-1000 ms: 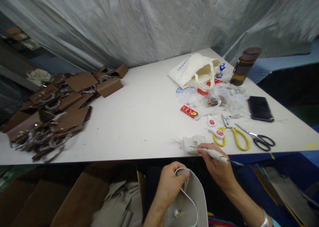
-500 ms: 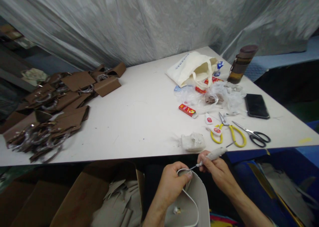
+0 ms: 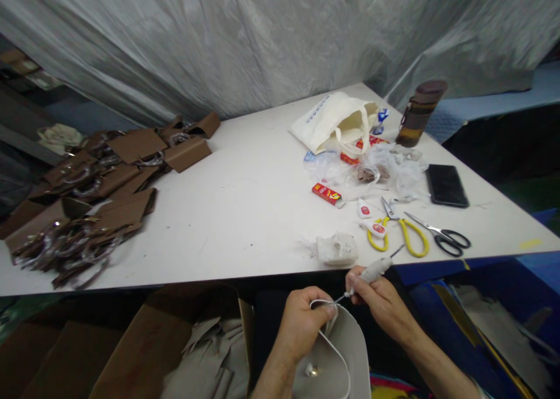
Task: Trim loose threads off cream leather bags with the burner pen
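My left hand [image 3: 301, 323] pinches the upper edge of a light grey curved panel [image 3: 356, 352], below the table's front edge. A small shiny metal piece [image 3: 311, 370] shows on the panel's inner side. My right hand [image 3: 382, 305] grips a tool with a wrapped whitish handle [image 3: 376, 269]. The tool's thin metal shaft reaches the panel's edge beside my left fingertips; its very tip is too small to make out. Another thin metal end sticks out of the handle's far side.
On the white table [image 3: 231, 212] lie brown bag pieces [image 3: 135, 145], a whitish block [image 3: 336, 249], yellow-handled scissors [image 3: 413, 238], black-handled scissors [image 3: 452, 241], a phone [image 3: 447, 185], a cream bag [image 3: 328, 122] and a bottle [image 3: 420, 113]. Below stands a cardboard box [image 3: 140, 340] with grey scraps.
The tool's handle has tilted slightly and shifted a little left with my right hand. My left hand still pinches the panel. The view has moved slightly.
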`<state>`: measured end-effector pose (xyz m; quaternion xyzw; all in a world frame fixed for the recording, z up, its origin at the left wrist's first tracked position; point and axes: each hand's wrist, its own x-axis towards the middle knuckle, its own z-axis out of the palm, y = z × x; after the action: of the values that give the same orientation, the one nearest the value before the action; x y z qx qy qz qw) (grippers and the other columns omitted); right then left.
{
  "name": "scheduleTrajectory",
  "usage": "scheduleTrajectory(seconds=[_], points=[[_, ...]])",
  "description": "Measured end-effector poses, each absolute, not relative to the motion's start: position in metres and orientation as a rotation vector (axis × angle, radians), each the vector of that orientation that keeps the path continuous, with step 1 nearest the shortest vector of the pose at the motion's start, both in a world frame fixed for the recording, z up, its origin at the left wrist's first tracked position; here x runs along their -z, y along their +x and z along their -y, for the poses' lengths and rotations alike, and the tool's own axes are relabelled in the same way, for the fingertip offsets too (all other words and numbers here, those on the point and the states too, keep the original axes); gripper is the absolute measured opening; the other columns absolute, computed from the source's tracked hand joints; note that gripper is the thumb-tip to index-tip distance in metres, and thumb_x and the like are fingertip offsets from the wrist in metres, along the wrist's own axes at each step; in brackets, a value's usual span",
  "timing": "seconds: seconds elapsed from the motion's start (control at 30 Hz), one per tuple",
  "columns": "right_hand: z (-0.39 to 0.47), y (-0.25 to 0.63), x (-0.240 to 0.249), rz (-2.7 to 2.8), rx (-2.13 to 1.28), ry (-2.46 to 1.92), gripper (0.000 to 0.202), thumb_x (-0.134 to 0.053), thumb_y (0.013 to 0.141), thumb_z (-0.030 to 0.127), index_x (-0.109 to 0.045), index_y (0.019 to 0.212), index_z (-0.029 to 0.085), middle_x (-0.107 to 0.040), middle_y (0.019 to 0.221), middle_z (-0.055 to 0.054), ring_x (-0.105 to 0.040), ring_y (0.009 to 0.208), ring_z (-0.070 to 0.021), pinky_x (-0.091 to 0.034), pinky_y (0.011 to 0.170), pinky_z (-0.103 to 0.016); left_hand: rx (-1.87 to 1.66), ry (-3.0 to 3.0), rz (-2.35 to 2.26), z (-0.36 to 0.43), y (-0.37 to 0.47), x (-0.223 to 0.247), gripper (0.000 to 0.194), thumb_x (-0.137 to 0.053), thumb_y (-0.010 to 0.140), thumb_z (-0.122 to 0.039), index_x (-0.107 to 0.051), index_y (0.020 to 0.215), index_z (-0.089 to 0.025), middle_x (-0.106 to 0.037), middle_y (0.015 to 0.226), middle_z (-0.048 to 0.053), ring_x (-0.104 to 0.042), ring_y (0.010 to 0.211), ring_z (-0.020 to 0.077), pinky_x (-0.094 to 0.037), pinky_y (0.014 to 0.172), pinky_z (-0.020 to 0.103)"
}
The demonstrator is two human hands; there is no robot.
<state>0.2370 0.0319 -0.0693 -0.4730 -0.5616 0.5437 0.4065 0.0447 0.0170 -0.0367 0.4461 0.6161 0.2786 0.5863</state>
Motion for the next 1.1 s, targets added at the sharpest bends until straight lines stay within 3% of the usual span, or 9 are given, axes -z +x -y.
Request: scheduleTrajectory(seconds=[0.23, 0.53, 0.67, 0.9, 1.1], points=[[-0.028, 0.236, 0.064, 1.527, -1.277, -1.245, 0.052, -0.042, 0.107, 0.057, -0.053, 0.07, 0.021, -0.048, 0.063, 0.003, -0.049, 0.061, -0.0153, -0.039, 0.061, -0.028, -0.624, 1.012, -1.417, -0.015, 0.051, 0.043, 0.014, -0.071, 0.06, -0.025, -0.073, 0.065, -0.013, -0.063, 0.061, 0.003, -0.051, 0.06, 0.0161, -0.039, 0.06, 0.029], [-0.013, 0.23, 0.079, 1.323, -1.356, -1.16, 0.041, -0.052, 0.105, 0.053, -0.066, 0.084, 0.02, -0.063, 0.074, -0.001, -0.059, 0.069, -0.0168, -0.047, 0.064, -0.027, -0.734, 0.934, -1.444, -0.017, 0.039, 0.054, 0.014, -0.072, 0.059, -0.025, -0.071, 0.065, -0.013, -0.057, 0.057, 0.0, -0.045, 0.057, 0.0139, -0.034, 0.059, 0.028], [-0.02, 0.229, 0.074, 1.254, -1.126, -1.215, 0.037, -0.051, 0.106, 0.049, -0.067, 0.087, 0.021, -0.064, 0.073, -0.001, -0.06, 0.068, -0.017, -0.049, 0.065, -0.027, -0.814, 0.871, -1.432, -0.017, 0.032, 0.056, 0.015, -0.074, 0.06, -0.027, -0.069, 0.065, -0.014, -0.055, 0.057, -0.001, -0.044, 0.058, 0.0134, -0.033, 0.061, 0.027], [-0.051, 0.229, 0.066, 1.449, -0.664, -1.254, 0.021, -0.055, 0.106, 0.039, -0.068, 0.1, 0.024, -0.07, 0.089, -0.002, -0.066, 0.084, -0.0201, -0.052, 0.082, -0.031, -0.845, 0.849, -1.442, -0.013, 0.013, 0.061, 0.019, -0.078, 0.068, -0.032, -0.071, 0.075, -0.016, -0.062, 0.066, 0.001, -0.051, 0.066, 0.0162, -0.039, 0.067, 0.028], [-0.061, 0.228, 0.07, 1.613, -0.565, -1.196, 0.013, -0.056, 0.106, 0.03, -0.067, 0.103, 0.023, -0.071, 0.095, -0.004, -0.067, 0.09, -0.0211, -0.051, 0.086, -0.034, -0.896, 0.785, -1.419, -0.007, 0.004, 0.066, 0.025, -0.085, 0.068, -0.036, -0.075, 0.079, -0.016, -0.068, 0.07, 0.003, -0.056, 0.067, 0.0178, -0.041, 0.068, 0.028]])
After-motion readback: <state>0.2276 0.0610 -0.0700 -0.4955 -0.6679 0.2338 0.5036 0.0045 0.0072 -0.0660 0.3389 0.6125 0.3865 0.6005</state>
